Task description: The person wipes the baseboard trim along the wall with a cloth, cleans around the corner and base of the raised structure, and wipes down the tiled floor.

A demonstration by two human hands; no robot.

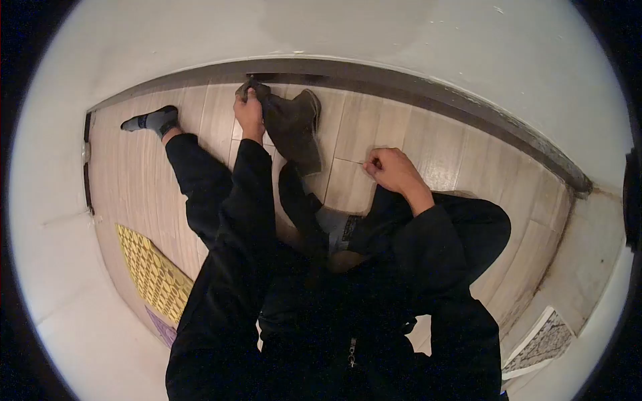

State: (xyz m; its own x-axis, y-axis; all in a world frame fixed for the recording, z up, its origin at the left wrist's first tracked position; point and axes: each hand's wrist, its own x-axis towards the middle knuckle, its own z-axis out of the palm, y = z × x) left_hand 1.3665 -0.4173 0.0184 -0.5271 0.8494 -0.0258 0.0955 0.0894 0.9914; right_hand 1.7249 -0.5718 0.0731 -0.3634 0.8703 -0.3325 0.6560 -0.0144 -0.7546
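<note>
A dark brown boot (pixel 294 127) lies on its side on the floor, its sole toward the right. My left hand (pixel 249 115) is closed on the dark upper end of the boot, with the thumb on top. My right hand (pixel 396 172) is held above my bent right leg, apart from the boot, with its fingers curled and pinched together. Whatever is between those fingertips, if anything, is too small to make out. A grey sock (pixel 160 121) covers my outstretched left foot. Another grey sock (pixel 332 224) shows on my folded right foot, beside a dark shape I cannot identify.
Light wood-look planks make up the floor (pixel 428 150). A dark baseboard (pixel 401 87) runs along the white wall ahead. A yellow patterned mat (pixel 154 271) lies at the left, with a purple piece below it. A white-edged patterned sheet (pixel 540 344) is at the lower right.
</note>
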